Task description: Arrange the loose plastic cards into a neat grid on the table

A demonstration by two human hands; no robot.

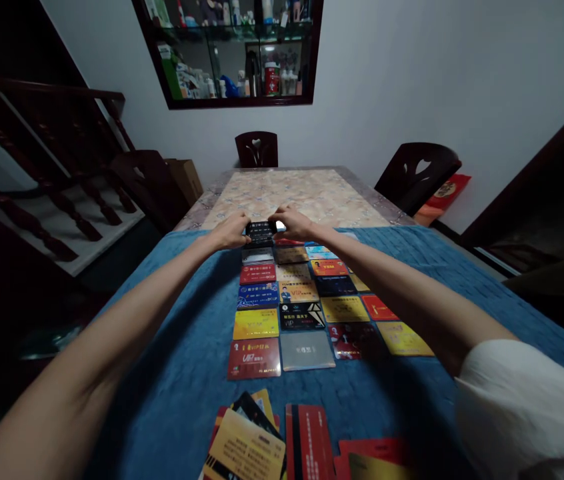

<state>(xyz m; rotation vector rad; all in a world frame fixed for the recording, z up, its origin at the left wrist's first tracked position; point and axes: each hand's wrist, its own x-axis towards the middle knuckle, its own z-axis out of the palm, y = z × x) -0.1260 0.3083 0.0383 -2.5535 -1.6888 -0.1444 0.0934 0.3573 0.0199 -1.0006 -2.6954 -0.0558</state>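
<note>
black card (261, 233) sits between left hand (231, 231) and right hand (294, 223), each pinching it.

Free passage extends over the far part of the tabletop (287, 190) and along its right edge, whereas card rows (302, 316) obstruct the middle and a loose card pile (247, 445) the near side.

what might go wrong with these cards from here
The right forearm passes over the rows of cards, so lowering it might knock some askew. The left hand and right hand hold a black card close to its neighbours, which may get nudged. The loose pile nearest the person overlaps unevenly and could slide if bumped.
</note>
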